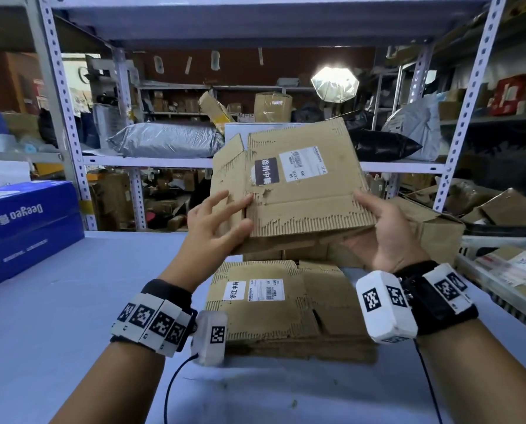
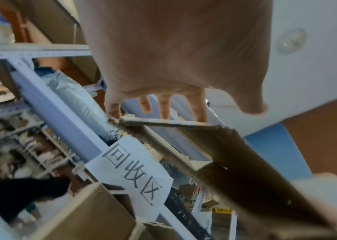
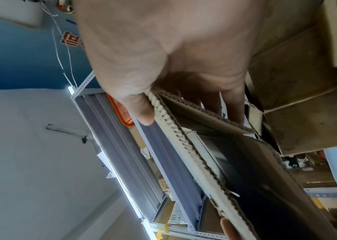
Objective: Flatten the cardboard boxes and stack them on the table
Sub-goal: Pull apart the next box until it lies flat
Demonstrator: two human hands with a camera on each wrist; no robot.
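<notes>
Head view: right hand [image 1: 387, 237] pinches cardboard box [image 1: 289, 182], hiding its fingers; left hand [image 1: 216, 228] fingers spread.

The held box [image 1: 289, 185] was matt brown corrugated cardboard with torn, rough outer paper exposing the fluting and glossy white paper labels. The flattened stack [image 1: 286, 307] showed the same worn cardboard. The table [image 1: 72, 301] had a smooth matt blue surface. The shelving [image 1: 69, 117] was painted perforated metal.
</notes>
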